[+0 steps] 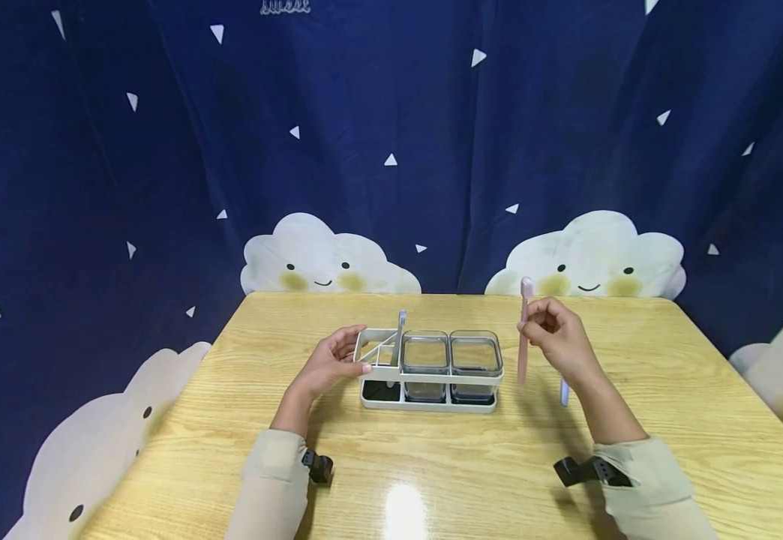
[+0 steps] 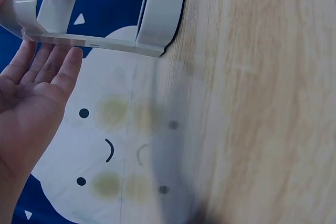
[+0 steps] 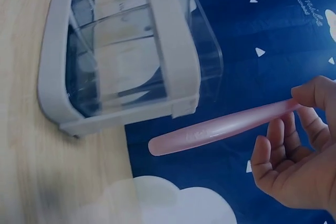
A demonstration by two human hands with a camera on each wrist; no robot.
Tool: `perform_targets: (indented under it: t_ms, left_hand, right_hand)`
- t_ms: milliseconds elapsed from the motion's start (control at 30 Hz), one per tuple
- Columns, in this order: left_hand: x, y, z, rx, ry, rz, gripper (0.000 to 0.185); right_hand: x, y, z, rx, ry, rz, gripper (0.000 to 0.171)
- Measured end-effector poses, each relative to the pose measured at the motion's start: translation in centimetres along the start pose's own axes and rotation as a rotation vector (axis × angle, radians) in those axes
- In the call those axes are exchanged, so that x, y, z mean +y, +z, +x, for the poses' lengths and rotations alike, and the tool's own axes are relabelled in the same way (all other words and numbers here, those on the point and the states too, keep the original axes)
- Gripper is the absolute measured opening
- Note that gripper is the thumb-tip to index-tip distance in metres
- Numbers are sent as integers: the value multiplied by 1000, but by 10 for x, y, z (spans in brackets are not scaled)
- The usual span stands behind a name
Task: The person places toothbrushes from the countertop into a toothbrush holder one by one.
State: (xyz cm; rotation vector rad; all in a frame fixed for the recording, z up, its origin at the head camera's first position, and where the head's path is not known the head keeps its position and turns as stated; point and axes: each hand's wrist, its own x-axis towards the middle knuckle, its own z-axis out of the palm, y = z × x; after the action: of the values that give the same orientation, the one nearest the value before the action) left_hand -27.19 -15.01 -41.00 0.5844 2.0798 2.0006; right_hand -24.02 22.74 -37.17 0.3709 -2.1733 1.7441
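A pink toothbrush point(image 1: 523, 354) is upright just right of a white holder point(image 1: 430, 406), pinched by the right hand point(image 1: 559, 336). The left hand point(image 1: 331, 367) grips the holder's left end on the counter point(image 1: 486, 472). Only the head view shows the brush head point(image 1: 526, 287) and a grey toothbrush point(image 1: 399, 342) in the holder.

Beige sleeves point(image 1: 266, 495), wide cuffs point(image 1: 277, 452) — black wrist straps point(image 1: 606, 472), small boxy units point(image 1: 322, 469) likewise black.
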Motion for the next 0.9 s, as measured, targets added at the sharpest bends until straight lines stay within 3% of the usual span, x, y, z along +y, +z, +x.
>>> perform_targets:
  t_ms: [367,900]
  left_hand:
    - [2,0,0,-2,-4,21,71]
    - [1,0,0,3,-7,11,72]
  right_hand:
    - [-21,6,6,1,-64,16,8]
    - [-43,23,16,16,-65,39,10]
